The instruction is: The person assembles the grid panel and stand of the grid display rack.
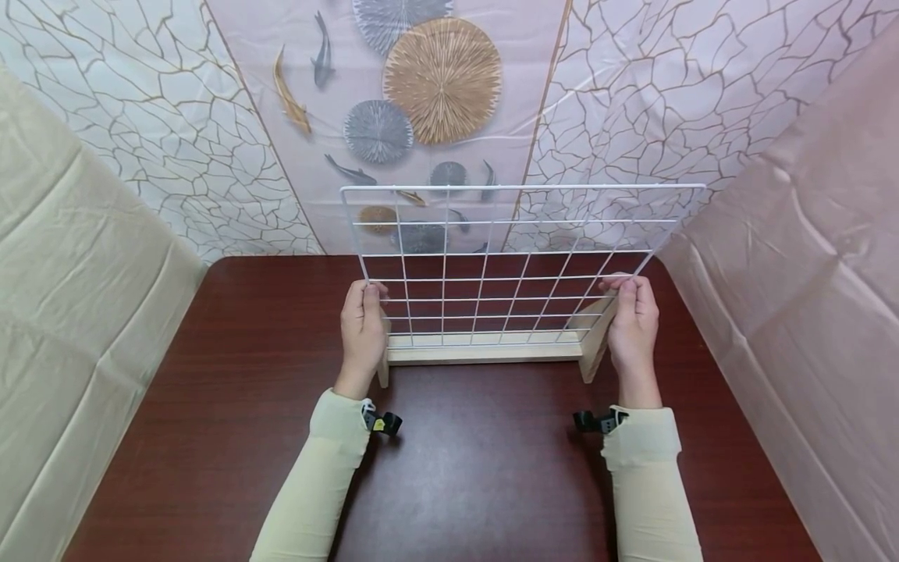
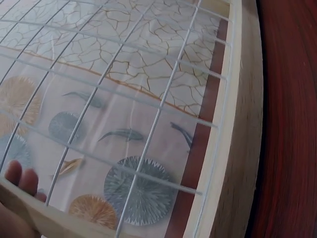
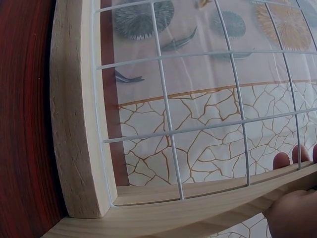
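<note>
A white wire grid panel (image 1: 523, 187) stands upright, leaning back, in a pale wooden stand (image 1: 485, 355) on the table. My left hand (image 1: 361, 328) grips the stand's left side piece by the grid's edge, thumb on the near side. On the opposite end, my right hand (image 1: 634, 324) holds the right side piece (image 1: 597, 339) the same way. In the left wrist view, fingertips (image 2: 21, 176) curl over the wooden side. The right wrist view shows fingers (image 3: 292, 158) past the wood's far edge, while the grid's lower wires run along the wooden base bar (image 3: 74, 109).
The dark red-brown table (image 1: 477, 460) extends around the stand. A patterned cloth backdrop (image 1: 442, 78) hangs behind it, and beige cloth walls (image 1: 77, 312) flank both sides. Black wrist straps (image 1: 385, 423) show at both cuffs.
</note>
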`<state>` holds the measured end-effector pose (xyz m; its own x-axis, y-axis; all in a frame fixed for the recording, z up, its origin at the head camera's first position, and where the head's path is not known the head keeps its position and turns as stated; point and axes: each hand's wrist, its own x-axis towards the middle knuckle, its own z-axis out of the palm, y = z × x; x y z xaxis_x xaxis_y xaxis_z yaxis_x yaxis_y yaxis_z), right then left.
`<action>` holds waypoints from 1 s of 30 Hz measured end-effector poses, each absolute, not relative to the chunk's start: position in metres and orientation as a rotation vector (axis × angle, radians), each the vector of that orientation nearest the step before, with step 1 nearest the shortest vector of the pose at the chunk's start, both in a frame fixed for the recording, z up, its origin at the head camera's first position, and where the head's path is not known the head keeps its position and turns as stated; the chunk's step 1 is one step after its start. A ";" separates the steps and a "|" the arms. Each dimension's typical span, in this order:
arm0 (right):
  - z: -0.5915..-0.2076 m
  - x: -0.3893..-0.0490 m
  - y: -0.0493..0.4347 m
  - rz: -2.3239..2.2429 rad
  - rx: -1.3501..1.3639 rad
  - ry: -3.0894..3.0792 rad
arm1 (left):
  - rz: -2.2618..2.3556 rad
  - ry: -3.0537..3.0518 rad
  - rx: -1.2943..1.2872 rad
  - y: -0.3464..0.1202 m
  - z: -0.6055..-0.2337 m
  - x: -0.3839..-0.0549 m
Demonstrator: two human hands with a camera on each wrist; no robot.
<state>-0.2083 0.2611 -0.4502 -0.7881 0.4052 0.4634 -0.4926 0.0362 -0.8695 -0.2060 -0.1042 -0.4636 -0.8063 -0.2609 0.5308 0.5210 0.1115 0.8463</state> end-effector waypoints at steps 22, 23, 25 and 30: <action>-0.442 -0.205 0.253 1.745 0.085 -1.703 | -1.781 -1.764 -0.290 -0.102 -0.469 -0.209; -0.443 -0.205 0.253 1.731 0.081 -1.711 | -1.795 -1.764 -0.290 -0.101 -0.469 -0.208; -0.442 -0.206 0.253 1.712 0.070 -1.726 | -1.821 -1.759 -0.284 -0.101 -0.468 -0.208; -0.451 -0.211 0.256 1.718 0.053 -1.747 | -1.815 -1.759 -0.233 -0.103 -0.465 -0.211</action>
